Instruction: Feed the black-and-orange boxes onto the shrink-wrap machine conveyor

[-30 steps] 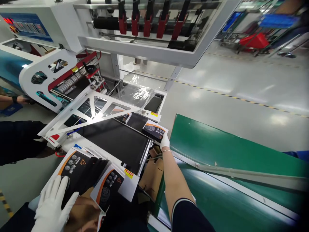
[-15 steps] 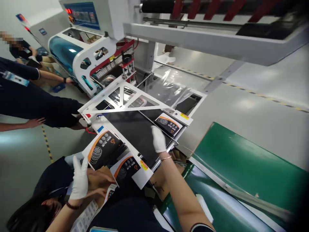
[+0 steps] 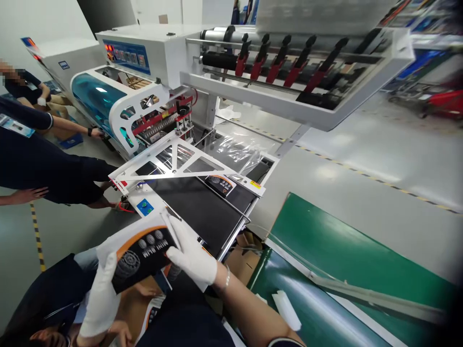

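Noted at far left: co-worker's badge (image 3: 16, 125), with print too small to read. Next, white-gloved left hand (image 3: 99, 299), half closed on the left end of a black, white and orange carton (image 3: 142, 253). Reads "MINI SLIM", upside down as viewed. Held tilted at the near side of the black conveyor belt (image 3: 197, 212). Then white-gloved right hand (image 3: 191, 255), likewise half closed, gripping the carton's right end with thumb over the printed face. On the belt: second carton (image 3: 221, 185) of like design, with lettering too small to confirm. Rightmost, yellow label (image 3: 255, 184), illegible.
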A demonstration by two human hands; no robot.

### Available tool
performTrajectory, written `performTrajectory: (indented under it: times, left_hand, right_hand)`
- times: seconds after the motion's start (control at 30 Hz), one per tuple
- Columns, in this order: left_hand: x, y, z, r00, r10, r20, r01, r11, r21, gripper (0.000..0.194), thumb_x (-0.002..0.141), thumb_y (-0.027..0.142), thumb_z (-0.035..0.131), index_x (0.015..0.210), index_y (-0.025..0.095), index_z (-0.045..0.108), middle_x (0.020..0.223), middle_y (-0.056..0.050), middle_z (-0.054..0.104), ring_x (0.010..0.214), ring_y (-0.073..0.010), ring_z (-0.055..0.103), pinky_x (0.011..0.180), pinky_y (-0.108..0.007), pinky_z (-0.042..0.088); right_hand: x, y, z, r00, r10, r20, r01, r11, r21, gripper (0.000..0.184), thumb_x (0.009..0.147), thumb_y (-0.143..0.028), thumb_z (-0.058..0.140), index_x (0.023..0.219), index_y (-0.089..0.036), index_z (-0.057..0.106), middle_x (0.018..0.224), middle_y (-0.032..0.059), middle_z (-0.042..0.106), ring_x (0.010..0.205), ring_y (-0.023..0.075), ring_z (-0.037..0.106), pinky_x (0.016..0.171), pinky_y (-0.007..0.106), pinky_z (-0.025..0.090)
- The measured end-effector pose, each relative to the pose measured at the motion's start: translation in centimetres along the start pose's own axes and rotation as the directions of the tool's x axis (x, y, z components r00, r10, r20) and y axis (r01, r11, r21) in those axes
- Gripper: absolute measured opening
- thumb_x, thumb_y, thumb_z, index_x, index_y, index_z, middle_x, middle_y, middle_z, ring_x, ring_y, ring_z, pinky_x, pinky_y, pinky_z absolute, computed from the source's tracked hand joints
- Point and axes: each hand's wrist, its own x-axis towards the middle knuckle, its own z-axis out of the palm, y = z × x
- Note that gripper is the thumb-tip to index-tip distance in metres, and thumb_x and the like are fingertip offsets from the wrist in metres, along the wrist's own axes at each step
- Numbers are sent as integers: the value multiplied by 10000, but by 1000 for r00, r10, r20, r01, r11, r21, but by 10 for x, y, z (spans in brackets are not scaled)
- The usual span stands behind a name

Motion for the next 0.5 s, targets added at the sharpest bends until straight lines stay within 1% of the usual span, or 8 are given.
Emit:
performTrajectory:
  times: [0.1, 0.17, 0.2, 0.23, 0.33, 0.37, 0.43, 0.5]
  left_hand:
    - [-22, 15, 21, 996, 29, 82, -33, 998, 48, 910, 899, 670, 582, 1640, 255, 254, 1694, -66, 296, 1578, -309, 236, 1310, -471, 148]
    - [-32, 20, 38, 965, 56, 255, -84, 992, 97, 960, 865, 651, 639, 1648, 266, 240, 1700, -71, 278, 1584, -315, 208, 1305, -485, 155]
    - [-34, 19, 44, 942, 52, 333, -90, 991, 100, 959, 859, 644, 646, 1646, 265, 250, 1691, -82, 300, 1575, -318, 237, 1296, -492, 204]
    - [-35, 18, 48, 925, 46, 377, -91, 991, 102, 951, 856, 645, 646, 1639, 258, 271, 1678, -95, 327, 1565, -319, 267, 1287, -494, 240]
    - [-31, 9, 45, 928, -14, 372, -33, 992, 119, 955, 832, 696, 626, 1610, 227, 332, 1664, -122, 350, 1561, -321, 284, 1284, -506, 256]
    - [-28, 4, 39, 934, -47, 354, 5, 993, 119, 967, 824, 717, 615, 1606, 223, 334, 1666, -126, 345, 1564, -321, 278, 1283, -511, 257]
    - [-21, -6, 25, 948, -92, 306, 58, 991, 119, 989, 810, 744, 605, 1598, 209, 337, 1654, -141, 363, 1551, -329, 310, 1276, -515, 280]
    - [-15, -18, 12, 965, -98, 245, 60, 986, 158, 983, 801, 752, 613, 1575, 196, 371, 1630, -150, 404, 1532, -339, 348, 1282, -515, 264]
  right_hand:
    - [-35, 15, -6, 958, 151, -243, -68, 945, 319, 959, 875, -675, 678, 1642, -257, 284, 1656, 82, 360, 1534, 281, 341, 1302, 488, 215]
    - [-54, 42, -22, 885, 248, -395, -22, 868, 496, 804, 852, -637, 722, 1523, -253, 500, 1556, 75, 512, 1458, 293, 461, 1275, 502, 292]
    - [-64, 58, -34, 817, 323, -478, 6, 824, 566, 716, 834, -624, 743, 1419, -235, 606, 1484, 82, 587, 1402, 304, 525, 1251, 511, 337]
    - [-75, 75, -49, 724, 417, -550, 29, 778, 628, 635, 818, -612, 759, 1309, -217, 681, 1397, 90, 654, 1330, 312, 590, 1218, 518, 390]
    - [-109, 126, -105, 310, 698, -645, 144, 636, 758, 501, 837, -567, 744, 1159, -183, 732, 1168, 112, 754, 1082, 293, 721, 1092, 507, 524]
    - [-120, 143, -125, 211, 733, -647, 195, 617, 763, 467, 892, -565, 680, 1165, -189, 727, 1141, 112, 760, 1032, 275, 735, 1046, 494, 557]
    - [-140, 172, -162, 98, 735, -671, 301, 621, 724, 448, 977, -576, 547, 1193, -218, 707, 1164, 92, 754, 999, 232, 743, 975, 449, 599]
    - [-155, 199, -192, 21, 702, -712, 344, 664, 664, 477, 1002, -603, 479, 1212, -229, 687, 1176, 89, 748, 985, 218, 746, 915, 434, 620]
